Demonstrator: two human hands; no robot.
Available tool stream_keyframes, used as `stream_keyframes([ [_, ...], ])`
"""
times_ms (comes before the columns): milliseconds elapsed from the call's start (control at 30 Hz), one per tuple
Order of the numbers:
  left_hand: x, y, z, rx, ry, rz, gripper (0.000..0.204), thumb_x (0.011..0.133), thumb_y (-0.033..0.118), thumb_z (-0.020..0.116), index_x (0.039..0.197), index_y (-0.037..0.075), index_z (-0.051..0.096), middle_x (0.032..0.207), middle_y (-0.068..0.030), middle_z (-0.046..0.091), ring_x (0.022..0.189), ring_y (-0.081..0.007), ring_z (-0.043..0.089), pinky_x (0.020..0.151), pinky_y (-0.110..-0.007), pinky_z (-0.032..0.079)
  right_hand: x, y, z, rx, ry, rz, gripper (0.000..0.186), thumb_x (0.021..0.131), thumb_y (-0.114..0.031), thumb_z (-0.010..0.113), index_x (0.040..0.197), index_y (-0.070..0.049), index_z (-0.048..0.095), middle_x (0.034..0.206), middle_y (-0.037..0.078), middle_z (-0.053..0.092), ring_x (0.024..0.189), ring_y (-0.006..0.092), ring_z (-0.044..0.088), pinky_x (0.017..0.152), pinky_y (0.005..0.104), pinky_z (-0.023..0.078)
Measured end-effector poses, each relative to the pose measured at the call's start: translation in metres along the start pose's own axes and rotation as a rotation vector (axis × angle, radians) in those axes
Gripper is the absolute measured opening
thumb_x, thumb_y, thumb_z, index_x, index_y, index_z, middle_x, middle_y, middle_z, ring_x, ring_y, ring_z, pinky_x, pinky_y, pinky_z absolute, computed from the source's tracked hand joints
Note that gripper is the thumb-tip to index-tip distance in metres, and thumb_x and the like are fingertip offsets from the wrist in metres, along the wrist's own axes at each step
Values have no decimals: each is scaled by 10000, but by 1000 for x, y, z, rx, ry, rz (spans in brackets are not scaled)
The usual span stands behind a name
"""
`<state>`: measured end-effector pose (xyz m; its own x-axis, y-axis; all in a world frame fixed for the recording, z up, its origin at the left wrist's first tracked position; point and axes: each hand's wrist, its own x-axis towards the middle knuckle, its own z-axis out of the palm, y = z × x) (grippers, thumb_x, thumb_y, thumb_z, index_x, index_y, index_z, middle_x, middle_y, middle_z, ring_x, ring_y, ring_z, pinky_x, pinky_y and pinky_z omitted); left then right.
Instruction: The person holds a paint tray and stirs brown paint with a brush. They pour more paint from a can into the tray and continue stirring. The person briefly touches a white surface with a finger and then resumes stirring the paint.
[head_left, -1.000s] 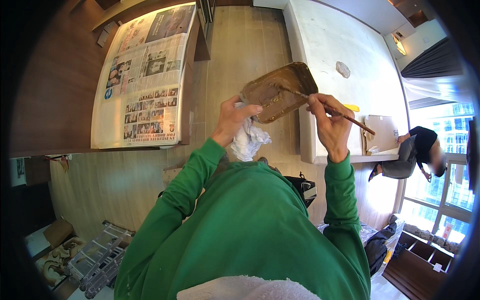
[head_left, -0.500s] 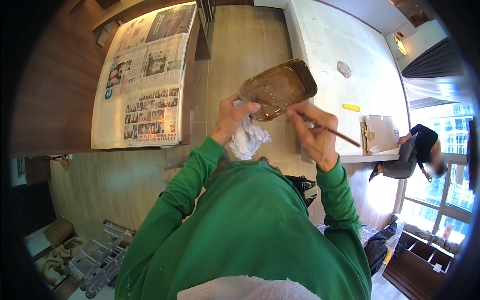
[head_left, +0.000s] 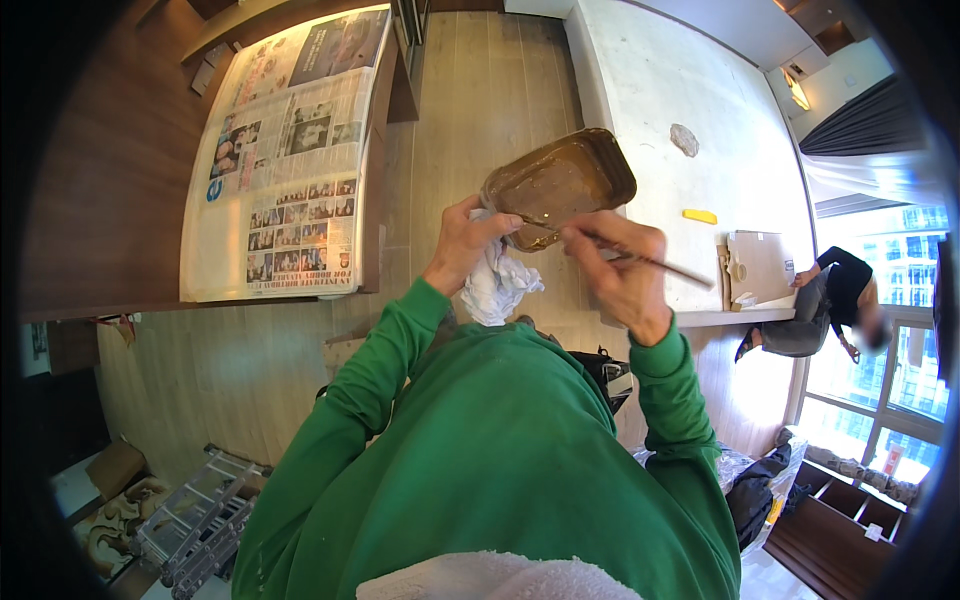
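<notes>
In front of me is a brown rectangular tray (head_left: 575,170) with rounded corners, tilted, a wet brown coating shining inside it. My left hand (head_left: 464,248) grips its near-left corner, thumb over the rim. A crumpled white cloth (head_left: 497,287) hangs below the tray beside that hand, apparently pinned under its fingers. Closed around a slim brown-handled paintbrush (head_left: 685,273) is my right hand (head_left: 628,268), at the tray's near edge. The handle points out to the right. The brush tip is over the near side of the tray, too small to make out clearly.
Newspaper (head_left: 300,150) covers a low surface on the left. A white platform (head_left: 740,160) on the right bears a yellow piece (head_left: 700,216), a greyish patch (head_left: 684,140) and cardboard (head_left: 765,265). A person (head_left: 825,310) sits beyond it. A folded metal ladder (head_left: 200,520) lies lower left.
My right hand has shifted slightly left with the paintbrush, its tip moving along the tray's near side toward my left thumb. The tray has dipped slightly nearer to me.
</notes>
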<state>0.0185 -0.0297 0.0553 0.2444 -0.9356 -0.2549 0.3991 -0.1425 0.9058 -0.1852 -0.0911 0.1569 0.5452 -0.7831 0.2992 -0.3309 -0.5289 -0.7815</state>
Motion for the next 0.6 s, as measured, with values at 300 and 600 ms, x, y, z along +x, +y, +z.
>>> stream_keyframes([
  [300,2,-2,-1,-27,-14,-12,379,815,214,824,1085,-23,705,854,-52,683,670,-115,630,600,-280,532,4,3,9,-87,44,-36,148,947,-65,724,1019,61,756,830,98,750,755,129,692,699,267,552],
  [600,3,-5,-2,-48,-36,-17,371,819,197,831,1092,-23,709,873,-56,695,685,-113,633,604,-278,531,19,16,-2,-27,316,129,91,926,-60,708,970,-8,769,851,134,757,710,176,699,655,301,548],
])
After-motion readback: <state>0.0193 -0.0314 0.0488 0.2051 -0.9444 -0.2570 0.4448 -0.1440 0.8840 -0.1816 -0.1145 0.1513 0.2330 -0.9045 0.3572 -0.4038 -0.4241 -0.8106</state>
